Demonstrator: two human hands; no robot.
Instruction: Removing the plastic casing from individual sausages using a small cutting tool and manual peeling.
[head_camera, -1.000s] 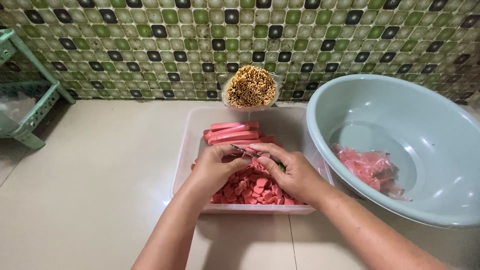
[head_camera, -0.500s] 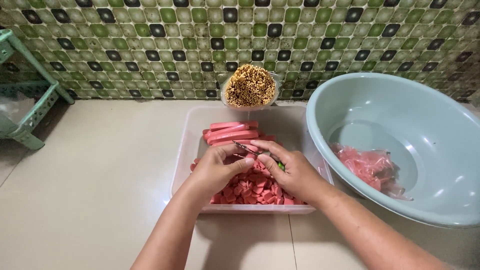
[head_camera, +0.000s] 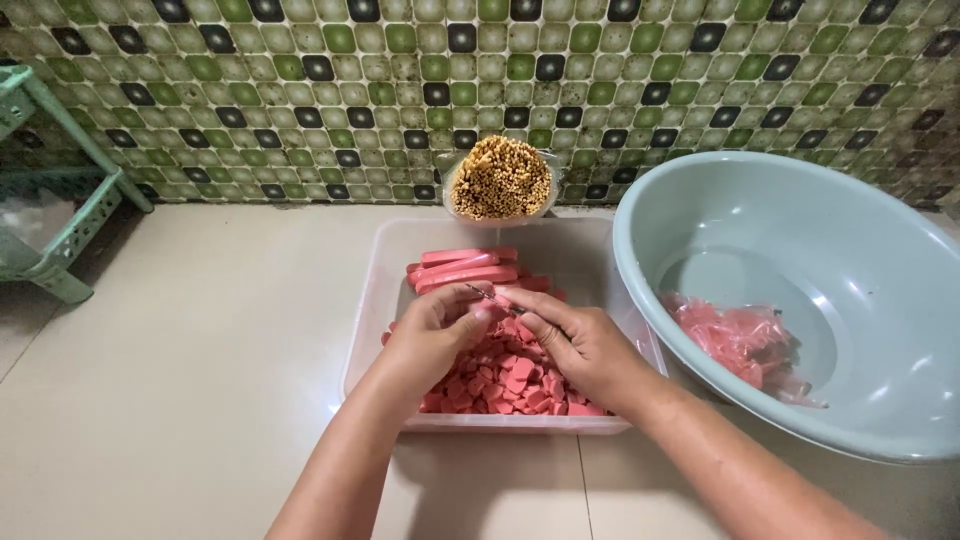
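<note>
Both hands meet over the clear plastic tub (head_camera: 372, 330): the left hand (head_camera: 432, 335) pinches the end of a pink sausage piece (head_camera: 500, 301), and the right hand (head_camera: 575, 340) closes on a small blade (head_camera: 480, 292) held against it. Cut pink chunks (head_camera: 500, 380) lie just beneath the grip, whole sausages (head_camera: 462, 270) just beyond it, and a cup of wooden skewers (head_camera: 500, 178) farther back. A pale green basin (head_camera: 800, 200) sits right of the hands

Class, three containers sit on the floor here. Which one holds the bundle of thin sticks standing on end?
The small round cup against the tiled wall, behind the clear tub. The tub holds pink sausages; the big green basin holds only pink wrappers.
</note>
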